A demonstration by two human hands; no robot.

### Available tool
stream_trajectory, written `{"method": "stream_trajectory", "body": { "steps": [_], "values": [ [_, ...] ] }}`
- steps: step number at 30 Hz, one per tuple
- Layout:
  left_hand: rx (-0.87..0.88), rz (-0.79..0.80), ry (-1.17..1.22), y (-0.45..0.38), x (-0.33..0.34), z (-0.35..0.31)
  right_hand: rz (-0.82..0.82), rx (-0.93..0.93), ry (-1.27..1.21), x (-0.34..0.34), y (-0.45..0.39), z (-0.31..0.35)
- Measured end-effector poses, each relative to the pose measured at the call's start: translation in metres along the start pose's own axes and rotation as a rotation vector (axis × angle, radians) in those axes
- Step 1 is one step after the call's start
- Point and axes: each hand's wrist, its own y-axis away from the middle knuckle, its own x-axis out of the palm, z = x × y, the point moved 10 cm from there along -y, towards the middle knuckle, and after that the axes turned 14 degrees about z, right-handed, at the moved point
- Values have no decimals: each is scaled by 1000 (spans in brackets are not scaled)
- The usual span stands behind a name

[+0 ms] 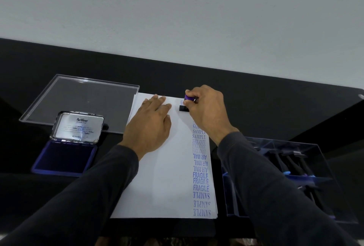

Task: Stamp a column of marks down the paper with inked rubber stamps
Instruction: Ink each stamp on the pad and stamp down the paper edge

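Note:
A white sheet of paper [167,177] lies lengthwise on the black table, with a column of blue stamped words [201,167] down its right side. My left hand [151,125] rests flat on the paper's far left part, fingers straight. My right hand [206,108] grips a rubber stamp [186,103] with a purple handle top and a black base, held at the paper's far end near the top of the column. A faint blue mark shows just beyond the stamp base. The open blue ink pad [63,159] lies left of the paper, its metal lid raised.
A clear plastic lid [82,102] lies flat at the back left, behind the ink pad. At the right stands a clear box [285,177] holding several dark-handled stamps. A pale wall runs along the table's far edge.

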Motion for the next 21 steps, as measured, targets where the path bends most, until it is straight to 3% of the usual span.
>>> {"method": "stream_trajectory", "body": {
  "steps": [9, 13, 16, 21],
  "values": [
    [-5, 9, 0, -1, 2, 2, -65, -9, -99, -10, 1, -8],
    [12, 17, 23, 0, 2, 2, -262, 234, -602, -27, 10, -59],
    [4, 24, 18, -1, 4, 4, -224, 453, -1001, -10, 15, -87],
    [-7, 30, 19, 0, 5, 4, -175, 563, -1176, 4, 19, -96]
  ]
}}
